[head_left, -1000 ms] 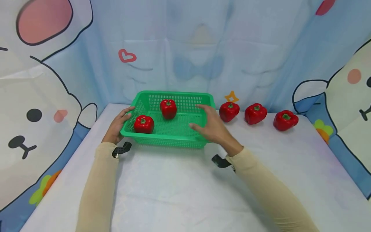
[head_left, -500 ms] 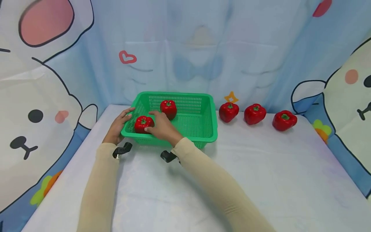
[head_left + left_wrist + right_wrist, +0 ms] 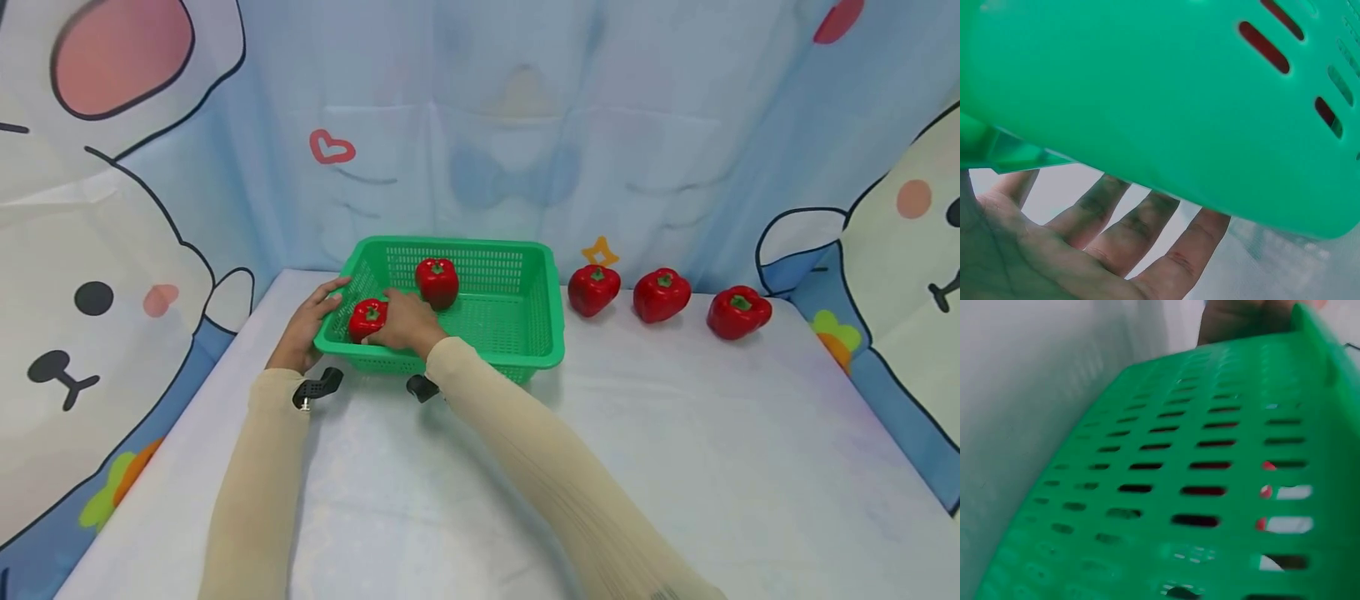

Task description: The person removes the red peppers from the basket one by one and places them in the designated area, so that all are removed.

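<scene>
A green perforated plastic basket stands on the white-covered table. Inside it at the front left is a red bell pepper, and a second red bell pepper sits farther back. My right hand reaches over the front rim and holds the front-left pepper from its right side, thumb in front. Its fingertips are partly hidden behind that pepper. My left hand rests against the basket's left end. In the left wrist view its fingers are spread and fairly straight, touching the green wall.
Three more red bell peppers, the nearest, a middle one and the far right one, stand in a row right of the basket. A printed cloth backdrop rises right behind them. Each wrist wears a small black camera.
My right hand has moved left from the basket's right end to the front-left pepper and taken hold of it. That pepper has shifted slightly left. My left hand stays in place.
</scene>
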Action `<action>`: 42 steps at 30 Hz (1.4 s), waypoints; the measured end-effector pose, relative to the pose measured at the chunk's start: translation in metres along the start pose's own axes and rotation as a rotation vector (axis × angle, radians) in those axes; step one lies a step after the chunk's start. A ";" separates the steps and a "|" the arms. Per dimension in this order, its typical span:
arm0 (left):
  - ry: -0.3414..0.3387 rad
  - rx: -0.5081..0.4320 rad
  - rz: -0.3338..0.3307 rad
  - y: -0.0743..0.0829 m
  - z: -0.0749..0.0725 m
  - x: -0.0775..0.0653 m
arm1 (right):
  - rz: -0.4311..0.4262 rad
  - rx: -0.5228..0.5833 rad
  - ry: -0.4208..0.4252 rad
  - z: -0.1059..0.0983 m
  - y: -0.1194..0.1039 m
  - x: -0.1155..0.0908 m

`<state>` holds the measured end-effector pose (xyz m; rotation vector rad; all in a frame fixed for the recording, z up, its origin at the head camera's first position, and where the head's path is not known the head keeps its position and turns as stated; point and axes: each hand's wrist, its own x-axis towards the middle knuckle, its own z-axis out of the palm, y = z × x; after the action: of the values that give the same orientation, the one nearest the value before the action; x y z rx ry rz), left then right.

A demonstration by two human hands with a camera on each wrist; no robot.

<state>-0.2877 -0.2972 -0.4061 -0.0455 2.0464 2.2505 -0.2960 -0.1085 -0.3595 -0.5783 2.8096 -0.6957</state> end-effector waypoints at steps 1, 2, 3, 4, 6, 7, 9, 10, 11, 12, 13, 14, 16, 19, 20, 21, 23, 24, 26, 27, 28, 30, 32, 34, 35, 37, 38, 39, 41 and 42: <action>0.001 -0.003 0.003 0.000 0.000 0.000 | 0.001 0.003 -0.001 0.001 0.002 0.002; 0.002 -0.005 0.004 -0.001 0.000 0.000 | 0.002 0.005 -0.001 0.002 0.003 0.003; 0.004 -0.004 0.007 -0.001 0.000 0.000 | 0.001 0.005 -0.001 0.002 0.005 0.004; 0.006 -0.005 0.009 -0.001 0.000 0.000 | -0.002 0.010 0.002 0.002 0.006 0.005; 0.007 -0.004 0.008 -0.001 -0.001 0.000 | -0.009 0.019 0.012 0.003 0.007 0.006; 0.007 -0.002 0.005 -0.001 -0.002 0.000 | -0.013 0.026 0.021 0.003 0.007 0.006; 0.009 0.007 0.001 -0.001 -0.002 0.000 | -0.025 0.059 0.044 0.003 0.007 0.006; 0.010 0.008 0.000 0.000 -0.002 0.000 | -0.033 0.081 0.059 0.003 0.007 0.006; 0.011 0.009 -0.002 0.000 -0.002 0.000 | -0.041 0.104 0.076 0.003 0.007 0.006; 0.012 0.010 -0.004 0.000 -0.002 0.000 | -0.051 0.128 0.095 0.003 0.007 0.006; 0.014 0.009 -0.004 0.001 -0.002 0.000 | -0.064 0.156 0.114 0.003 0.008 0.006; 0.016 0.008 -0.005 0.001 -0.002 0.000 | -0.078 0.188 0.133 0.002 0.009 0.006; 0.015 0.004 -0.005 0.001 -0.002 0.000 | -0.106 0.243 0.164 0.001 0.011 0.005; 0.019 0.000 -0.002 0.001 -0.002 0.000 | -0.137 0.337 0.189 -0.003 0.015 -0.001; 0.018 0.002 0.001 0.001 -0.002 0.000 | -0.145 0.364 0.195 -0.005 0.017 -0.003; 0.019 0.005 0.002 0.001 -0.003 0.000 | -0.150 0.389 0.200 -0.008 0.018 -0.006; 0.029 0.004 0.001 0.001 -0.003 0.001 | -0.165 0.430 0.216 -0.012 0.022 -0.012; 0.030 0.006 -0.001 0.001 -0.003 0.001 | -0.175 0.455 0.225 -0.015 0.024 -0.015; 0.031 0.005 -0.005 0.001 -0.003 0.001 | -0.201 0.512 0.249 -0.022 0.029 -0.022; 0.031 0.001 -0.008 0.001 -0.003 0.001 | -0.216 0.549 0.258 -0.026 0.031 -0.027; 0.027 -0.005 -0.009 0.000 -0.002 0.001 | -0.230 0.576 0.268 -0.030 0.035 -0.031; 0.019 -0.013 -0.004 0.000 0.000 0.001 | -0.255 0.618 0.289 -0.041 0.043 -0.043; 0.013 -0.025 0.004 0.000 0.001 0.000 | -0.262 0.625 0.309 -0.052 0.054 -0.055; 0.010 -0.034 0.009 0.000 0.002 -0.001 | -0.265 0.593 0.347 -0.064 0.067 -0.068; 0.009 -0.038 0.010 0.000 0.002 -0.001 | -0.265 0.584 0.364 -0.070 0.075 -0.074; 0.004 -0.041 0.006 0.001 0.001 -0.002 | -0.233 0.551 0.400 -0.082 0.092 -0.088; 0.003 -0.043 0.002 0.001 0.000 -0.002 | -0.216 0.538 0.421 -0.087 0.101 -0.094; 0.001 -0.041 -0.002 0.001 -0.001 -0.002 | -0.199 0.534 0.439 -0.093 0.111 -0.099; 0.001 -0.028 -0.010 0.002 -0.003 -0.004 | -0.150 0.530 0.479 -0.102 0.131 -0.109; 0.002 -0.024 -0.011 0.003 -0.003 -0.004 | -0.118 0.521 0.503 -0.106 0.140 -0.113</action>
<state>-0.2840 -0.3011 -0.4032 -0.0609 2.0158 2.2691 -0.2683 0.0953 -0.3243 -0.5233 2.8272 -1.7367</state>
